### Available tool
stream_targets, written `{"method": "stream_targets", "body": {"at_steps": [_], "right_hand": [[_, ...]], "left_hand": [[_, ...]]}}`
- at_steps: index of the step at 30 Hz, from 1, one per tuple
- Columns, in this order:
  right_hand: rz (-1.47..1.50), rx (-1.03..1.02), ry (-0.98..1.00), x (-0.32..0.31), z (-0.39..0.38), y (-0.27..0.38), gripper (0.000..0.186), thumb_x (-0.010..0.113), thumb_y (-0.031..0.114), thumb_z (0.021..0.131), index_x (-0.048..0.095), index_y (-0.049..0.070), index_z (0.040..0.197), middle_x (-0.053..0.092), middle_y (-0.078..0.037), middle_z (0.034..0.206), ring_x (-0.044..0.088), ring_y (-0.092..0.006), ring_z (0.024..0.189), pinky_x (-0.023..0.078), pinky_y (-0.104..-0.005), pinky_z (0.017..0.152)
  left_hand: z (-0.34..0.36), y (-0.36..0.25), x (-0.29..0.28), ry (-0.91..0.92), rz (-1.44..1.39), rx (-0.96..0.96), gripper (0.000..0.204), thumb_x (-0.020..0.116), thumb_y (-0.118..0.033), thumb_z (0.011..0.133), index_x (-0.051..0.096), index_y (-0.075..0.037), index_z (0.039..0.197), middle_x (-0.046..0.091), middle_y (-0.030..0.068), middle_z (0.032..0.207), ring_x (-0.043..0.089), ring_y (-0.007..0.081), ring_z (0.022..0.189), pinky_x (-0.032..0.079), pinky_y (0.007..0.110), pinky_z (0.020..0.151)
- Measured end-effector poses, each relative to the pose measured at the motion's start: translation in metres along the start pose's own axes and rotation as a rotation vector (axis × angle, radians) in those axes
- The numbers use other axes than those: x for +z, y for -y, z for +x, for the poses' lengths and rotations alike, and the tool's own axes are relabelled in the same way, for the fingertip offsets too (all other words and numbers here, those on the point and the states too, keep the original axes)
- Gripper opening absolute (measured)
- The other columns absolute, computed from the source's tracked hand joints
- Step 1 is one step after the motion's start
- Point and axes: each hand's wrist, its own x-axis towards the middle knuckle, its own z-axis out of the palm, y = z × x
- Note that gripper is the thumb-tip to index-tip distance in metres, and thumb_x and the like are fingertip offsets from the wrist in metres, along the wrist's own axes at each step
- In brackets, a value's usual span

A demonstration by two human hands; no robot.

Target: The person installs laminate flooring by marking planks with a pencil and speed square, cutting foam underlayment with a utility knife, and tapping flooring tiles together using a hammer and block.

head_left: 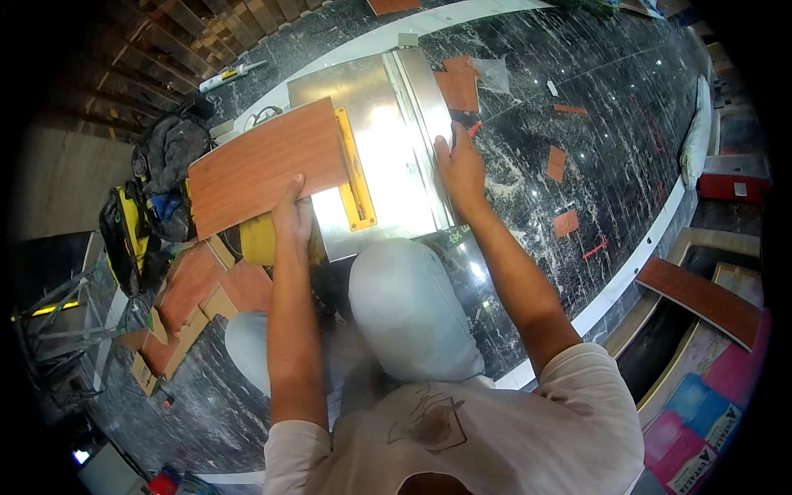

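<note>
Floor here is dark glossy stone (594, 99) with white streaks, dusty in places, with a pale curved border band (660, 231) running around it. There's just the head view, looking down. The wood-look board (264, 169) lies flat over the left part of a shiny metal saw table (375, 87), sticking out well past its left side, with its right end up against the yellow slotted insert (356, 177). Left hand (293, 216) has it pinched at the near edge, thumb on top, fingers out of sight underneath. Right hand (464, 173) is over at the table's right edge beside the long metal fence (417, 124), half curled with the thumb apart from the fingers; a bit of red shows by the fingertips, but I can't tell if it's gripping that or the edge. Offcuts (557, 163) are scattered to the right, plus a thin red stick (596, 248). Over on the left there's an open cardboard box (186, 342) with more board pieces, a black and yellow bag (124, 235), and further up a white nozzle tube (231, 77).
</note>
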Motion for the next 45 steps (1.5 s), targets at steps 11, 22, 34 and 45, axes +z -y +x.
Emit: {"method": "stream_targets", "body": {"at_steps": [11, 22, 34, 45], "right_hand": [[0.013, -0.01, -0.066, 0.006, -0.001, -0.01, 0.054, 0.058, 0.033, 0.1, 0.052, -0.006, 0.138, 0.066, -0.031, 0.12, 0.068, -0.0431, 0.102, 0.052, -0.0467, 0.092], [0.019, 0.017, -0.051, 0.001, -0.003, -0.005, 0.052, 0.058, 0.032, 0.1, 0.054, -0.004, 0.137, 0.065, -0.032, 0.121, 0.065, -0.0464, 0.108, 0.05, -0.0478, 0.095], [0.067, 0.017, -0.034, 0.001, -0.003, -0.011, 0.052, 0.059, 0.033, 0.099, 0.053, -0.003, 0.138, 0.065, -0.028, 0.123, 0.066, -0.0435, 0.106, 0.051, -0.0462, 0.094], [0.068, 0.0, -0.046, -0.002, -0.005, -0.008, 0.052, 0.059, 0.03, 0.098, 0.053, -0.007, 0.134, 0.066, -0.028, 0.121, 0.071, -0.0382, 0.088, 0.053, -0.0482, 0.088]], "left_hand": [[-0.016, 0.005, -0.006, 0.02, -0.003, -0.025, 0.051, 0.075, 0.004, 0.087, 0.054, -0.001, 0.133, 0.062, 0.0119, 0.13, 0.059, 0.0268, 0.12, 0.047, 0.04, 0.111], [-0.03, 0.01, -0.023, -0.002, 0.006, -0.057, 0.053, 0.074, 0.003, 0.088, 0.052, -0.002, 0.135, 0.061, 0.012, 0.131, 0.059, 0.0267, 0.121, 0.047, 0.04, 0.112], [-0.053, 0.013, -0.023, -0.009, 0.07, -0.007, 0.049, 0.07, 0.002, 0.091, 0.05, 0.0, 0.136, 0.06, 0.0139, 0.133, 0.059, 0.027, 0.122, 0.047, 0.043, 0.112], [-0.069, 0.013, -0.024, -0.055, 0.067, 0.002, 0.049, 0.069, 0.005, 0.091, 0.05, 0.001, 0.136, 0.06, 0.0141, 0.133, 0.059, 0.0268, 0.122, 0.047, 0.041, 0.113]]}}
